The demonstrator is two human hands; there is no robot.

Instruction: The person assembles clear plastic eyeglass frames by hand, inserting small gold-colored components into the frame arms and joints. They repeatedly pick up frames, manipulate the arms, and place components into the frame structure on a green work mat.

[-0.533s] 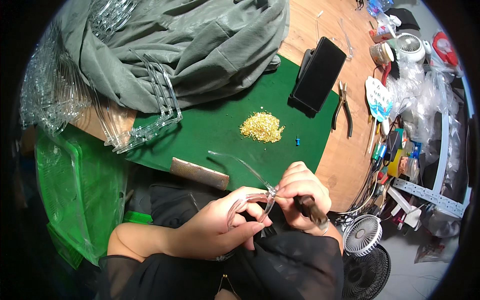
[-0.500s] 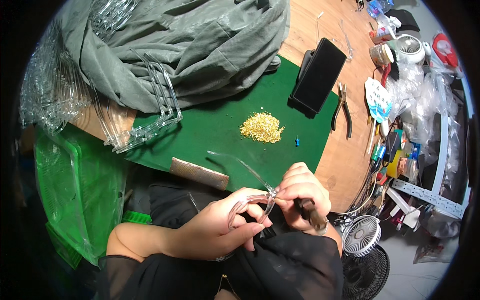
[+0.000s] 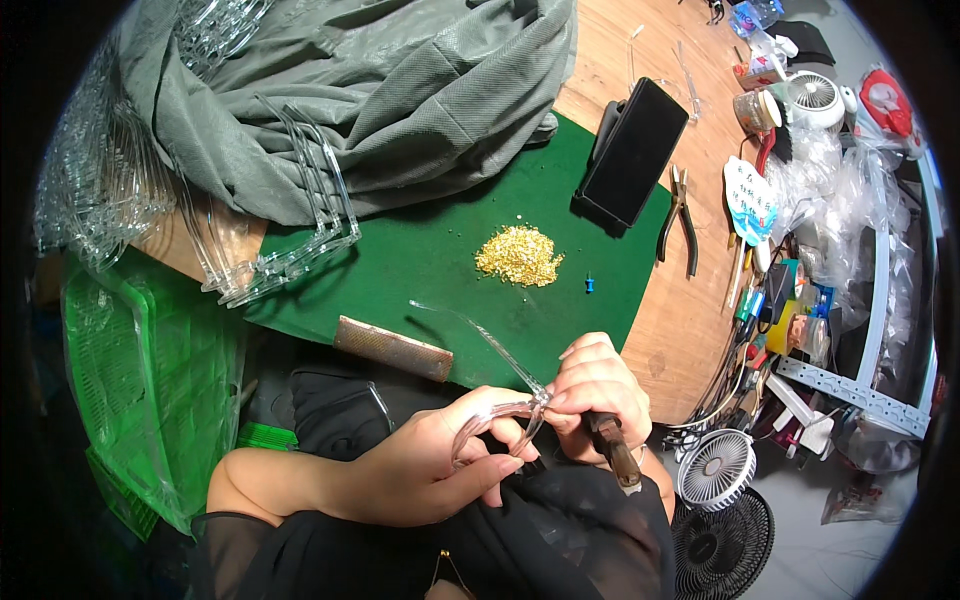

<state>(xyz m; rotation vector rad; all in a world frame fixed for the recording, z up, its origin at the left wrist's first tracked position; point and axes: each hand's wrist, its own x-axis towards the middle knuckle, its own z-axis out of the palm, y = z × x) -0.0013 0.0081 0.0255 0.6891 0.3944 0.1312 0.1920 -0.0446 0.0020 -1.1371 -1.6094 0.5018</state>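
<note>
Clear plastic glasses frame (image 3: 502, 409) is in both hands, low over the lap, just off the near edge of the green mat (image 3: 430, 265). From my end: left hand (image 3: 440, 455) curled around the frame front, thumb and fingers on the rim. Right hand (image 3: 600, 390) pinches the hinge corner by the fingertips and also grips a dark tool (image 3: 612, 440) against the palm; working tip not readable to me.

Progress, quick call: this frame looks mid-work, since it's in hand and not set down. One temple arm (image 3: 505, 355) is swung out over the mat, joined at the corner as far as I can make out. The other arm is mostly hidden, so I can't tell how it stands. Whether the hinge is fastened: too small to say.

Supply side: a heap of small gold pieces (image 3: 518, 257) lies on the mat, plenty unused. A few clear frames (image 3: 325, 240) sit at the mat's left, and a bigger stack of frames (image 3: 105, 190) is beside the grey cloth (image 3: 400, 120). I can't tell which of those are finished. Pliers (image 3: 681, 215) lie untouched on the wooden tabletop (image 3: 665, 345).
</note>
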